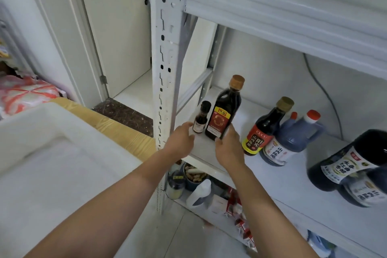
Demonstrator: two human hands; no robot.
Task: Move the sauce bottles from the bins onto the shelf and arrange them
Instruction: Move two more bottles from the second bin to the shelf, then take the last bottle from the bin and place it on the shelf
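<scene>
Two bare forearms reach forward past the white bin [52, 153], which sits left of the white shelf post [165, 90]. Just right of the post's foot, the left hand [180, 140] has loosely curved fingers next to the small dark bottle [199, 119]; whether they pinch it I cannot tell. That bottle stands upright on the shelf board [282, 176], close to the post. Right of it, the right hand [228, 146] grips the base of the tall dark bottle [222, 115] between thumb and fingers. This bottle has a red label and tilts slightly. Farther right of the post stand a red-and-yellow-labelled bottle [266, 128], a blue jug [293, 138] and large dark bottles [351, 165].
</scene>
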